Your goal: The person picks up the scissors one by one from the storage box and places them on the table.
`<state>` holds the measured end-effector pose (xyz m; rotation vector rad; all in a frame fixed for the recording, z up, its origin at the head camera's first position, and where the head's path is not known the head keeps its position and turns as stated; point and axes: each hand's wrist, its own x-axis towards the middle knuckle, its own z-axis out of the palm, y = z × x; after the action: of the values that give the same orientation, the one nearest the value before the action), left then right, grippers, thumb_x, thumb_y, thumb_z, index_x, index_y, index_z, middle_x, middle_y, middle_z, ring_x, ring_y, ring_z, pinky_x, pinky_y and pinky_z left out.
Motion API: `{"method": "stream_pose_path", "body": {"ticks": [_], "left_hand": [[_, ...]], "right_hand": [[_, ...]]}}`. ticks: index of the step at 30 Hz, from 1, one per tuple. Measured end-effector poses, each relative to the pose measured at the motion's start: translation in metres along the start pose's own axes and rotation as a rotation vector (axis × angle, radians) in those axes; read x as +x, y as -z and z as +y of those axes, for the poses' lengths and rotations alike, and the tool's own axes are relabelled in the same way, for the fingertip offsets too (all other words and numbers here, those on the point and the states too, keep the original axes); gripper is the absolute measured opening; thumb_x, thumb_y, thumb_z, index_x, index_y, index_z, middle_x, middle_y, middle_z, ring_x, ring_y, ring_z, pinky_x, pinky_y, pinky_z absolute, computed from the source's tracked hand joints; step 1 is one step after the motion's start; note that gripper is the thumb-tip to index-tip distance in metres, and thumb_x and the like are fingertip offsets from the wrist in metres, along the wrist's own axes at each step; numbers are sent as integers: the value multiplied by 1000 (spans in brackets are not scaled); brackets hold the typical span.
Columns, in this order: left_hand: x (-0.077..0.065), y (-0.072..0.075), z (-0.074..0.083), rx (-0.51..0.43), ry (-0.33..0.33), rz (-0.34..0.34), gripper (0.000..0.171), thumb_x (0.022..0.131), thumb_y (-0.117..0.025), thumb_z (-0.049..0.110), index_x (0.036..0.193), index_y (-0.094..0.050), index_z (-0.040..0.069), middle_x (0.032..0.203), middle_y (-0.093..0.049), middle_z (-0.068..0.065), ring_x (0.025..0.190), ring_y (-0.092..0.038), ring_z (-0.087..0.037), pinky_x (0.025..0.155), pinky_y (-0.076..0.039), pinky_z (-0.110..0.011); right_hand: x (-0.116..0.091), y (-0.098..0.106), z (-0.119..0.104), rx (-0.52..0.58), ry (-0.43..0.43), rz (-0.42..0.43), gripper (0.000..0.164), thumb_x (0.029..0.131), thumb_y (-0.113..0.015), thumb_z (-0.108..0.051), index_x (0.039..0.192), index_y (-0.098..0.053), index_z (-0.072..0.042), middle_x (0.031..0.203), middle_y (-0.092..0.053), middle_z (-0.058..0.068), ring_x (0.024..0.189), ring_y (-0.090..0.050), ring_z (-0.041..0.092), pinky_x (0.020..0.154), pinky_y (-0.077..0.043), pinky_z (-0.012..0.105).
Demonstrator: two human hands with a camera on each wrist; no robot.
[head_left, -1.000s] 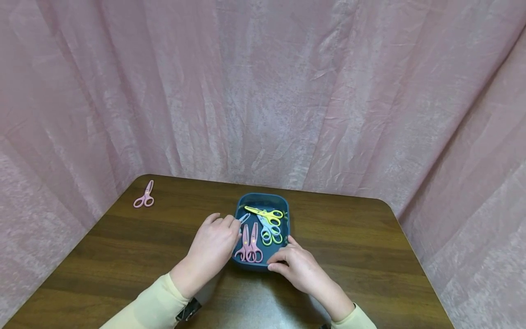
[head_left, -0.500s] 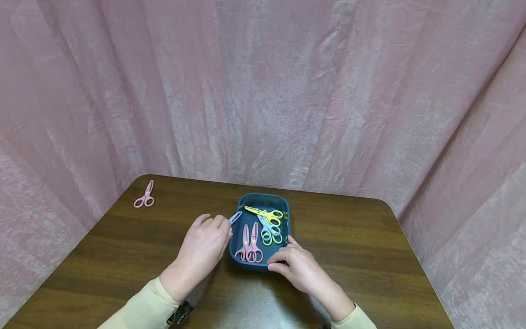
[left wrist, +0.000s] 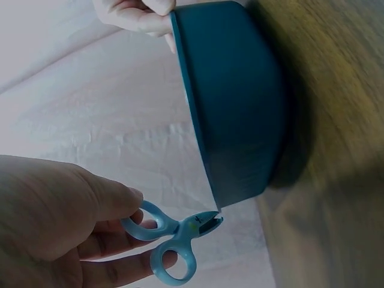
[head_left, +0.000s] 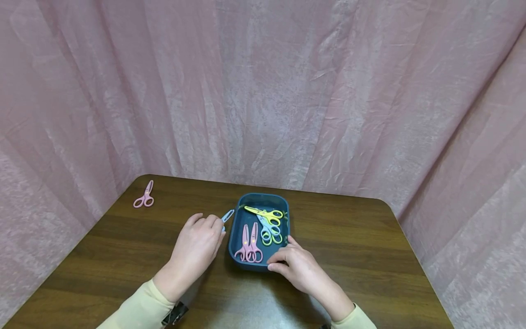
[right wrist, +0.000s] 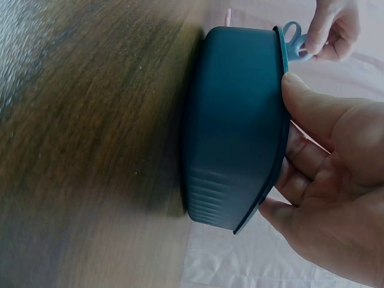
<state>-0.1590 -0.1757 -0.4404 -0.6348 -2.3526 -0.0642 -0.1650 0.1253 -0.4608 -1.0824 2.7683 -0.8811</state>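
My left hand (head_left: 195, 249) holds light blue scissors (left wrist: 189, 228) by a handle ring, thumb against fingers. Their blades point up and right, just outside the box's left rim in the head view. A dark teal plastic box (head_left: 272, 257) stands on the table. Its near right corner is gripped by my right hand (head_left: 297, 267), the thumb on the near rim and fingers along the right side. Inside lie two pink scissors (head_left: 254, 242) at the left, yellow scissors (head_left: 267, 213) across the top, and more light blue scissors (head_left: 269, 230) overlapping yellow-green handle rings (head_left: 279, 239).
One pair of pink scissors (head_left: 147, 195) lies alone near the far left corner of the brown wooden table (head_left: 349, 237). Pink curtains (head_left: 263, 91) hang behind the table and at both sides.
My left hand has carried the light blue scissors leftward out of the box, over its left rim. The right hand stays at the box corner.
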Motion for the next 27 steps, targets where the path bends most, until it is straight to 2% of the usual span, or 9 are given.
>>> {"method": "stream_pose_path", "body": {"ticks": [9,18,27], "left_hand": [[-11,-8,-5,5,-4,-26,27,87,-92,12,92,-68,0,82,-65,-10,69,-69,-30,92,-60,-57],[-20,-18,-12,32,-4,-30,31,80,-95,9,89,-67,2,76,-60,-8,64,-66,-30,85,-60,-55],[-23,-21,-14,40,9,-52,27,82,-92,7,85,-65,1,75,-60,-9,64,-67,-30,82,-60,-56]], "right_hand": [[-1,-2,0,-9,11,5,4,98,-84,-14,100,-87,-16,93,-80,-13,100,-71,8,127,-32,60],[-1,-2,0,-16,19,8,5,98,-84,-13,100,-87,-16,94,-80,-13,101,-71,9,127,-32,60],[-1,-2,0,-14,21,5,4,99,-84,-13,100,-87,-15,93,-80,-12,101,-72,9,127,-32,61]]}}
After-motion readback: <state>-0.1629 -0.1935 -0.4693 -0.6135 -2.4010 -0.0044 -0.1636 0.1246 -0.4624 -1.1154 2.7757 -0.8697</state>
